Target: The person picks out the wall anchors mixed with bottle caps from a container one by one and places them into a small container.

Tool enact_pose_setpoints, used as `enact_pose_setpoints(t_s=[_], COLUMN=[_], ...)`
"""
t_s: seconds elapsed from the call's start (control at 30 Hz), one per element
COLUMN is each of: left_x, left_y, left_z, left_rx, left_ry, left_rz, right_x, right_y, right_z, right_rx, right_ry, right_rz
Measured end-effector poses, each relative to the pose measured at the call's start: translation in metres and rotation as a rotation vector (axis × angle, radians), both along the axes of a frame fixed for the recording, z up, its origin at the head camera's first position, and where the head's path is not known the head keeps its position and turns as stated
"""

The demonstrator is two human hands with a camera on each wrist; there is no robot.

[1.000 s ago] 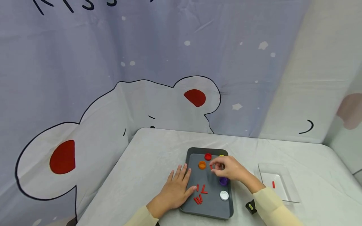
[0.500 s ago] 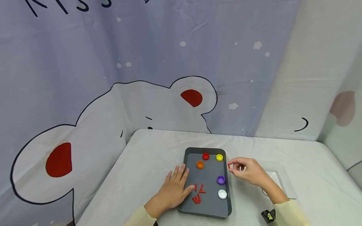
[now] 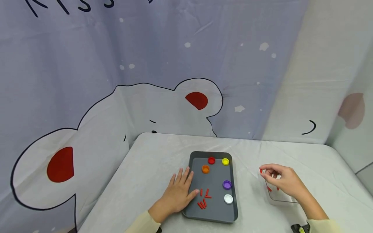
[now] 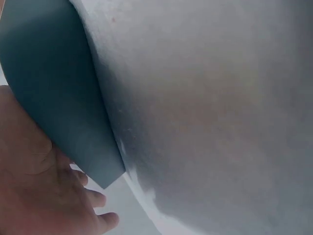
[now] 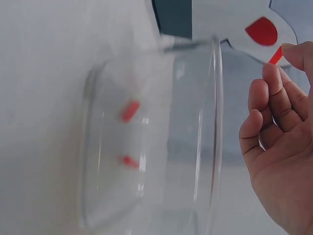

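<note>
A short red stick (image 3: 261, 171) is pinched between the thumb and index finger of my right hand (image 3: 284, 182), at the left side of a clear plastic box (image 3: 283, 202). In the right wrist view, the held stick (image 5: 276, 56) is outside the rim of the box (image 5: 217, 103), and two more red sticks (image 5: 130, 111) lie inside. My left hand (image 3: 176, 195), fingers straight and spread, rests on the left edge of a dark grey tray (image 3: 214, 218). Several loose red sticks (image 3: 201, 192) lie in the tray near the left thumb.
Small round caps stand in the tray: red (image 3: 211, 160), yellow (image 3: 225, 161), orange (image 3: 205, 169), purple (image 3: 227, 184) and white (image 3: 228, 199). A white cloth covers the table (image 3: 163, 152). A printed curtain (image 3: 157, 64) hangs behind it.
My right hand has carried the pinched red stick from over the tray rightward to the clear box. The left hand has stayed on the tray's edge.
</note>
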State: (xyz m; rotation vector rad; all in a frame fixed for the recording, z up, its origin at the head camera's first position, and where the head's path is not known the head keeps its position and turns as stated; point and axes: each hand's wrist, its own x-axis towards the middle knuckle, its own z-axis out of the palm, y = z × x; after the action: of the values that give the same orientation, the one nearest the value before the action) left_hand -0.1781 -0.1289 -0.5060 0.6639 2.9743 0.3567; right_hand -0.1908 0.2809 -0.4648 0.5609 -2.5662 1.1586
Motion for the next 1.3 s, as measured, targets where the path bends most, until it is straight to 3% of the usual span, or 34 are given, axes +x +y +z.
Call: enact_pose_setpoints(t_s=[0.53,1.3], left_x=[0.001,0.000], left_y=[0.000,0.000], left_z=[-0.005,-0.004], left_rx=[-0.019,-0.024], left_ry=[0.032,0.018], left_rz=[0.005,0.014], right_x=[0.016,0.014], right_y=[0.056,0.078], right_z=[-0.013,-0.020], right_rx=[0.050,0.057], right_ry=[-0.035,-0.051], right_rz=[-0.165,-0.176])
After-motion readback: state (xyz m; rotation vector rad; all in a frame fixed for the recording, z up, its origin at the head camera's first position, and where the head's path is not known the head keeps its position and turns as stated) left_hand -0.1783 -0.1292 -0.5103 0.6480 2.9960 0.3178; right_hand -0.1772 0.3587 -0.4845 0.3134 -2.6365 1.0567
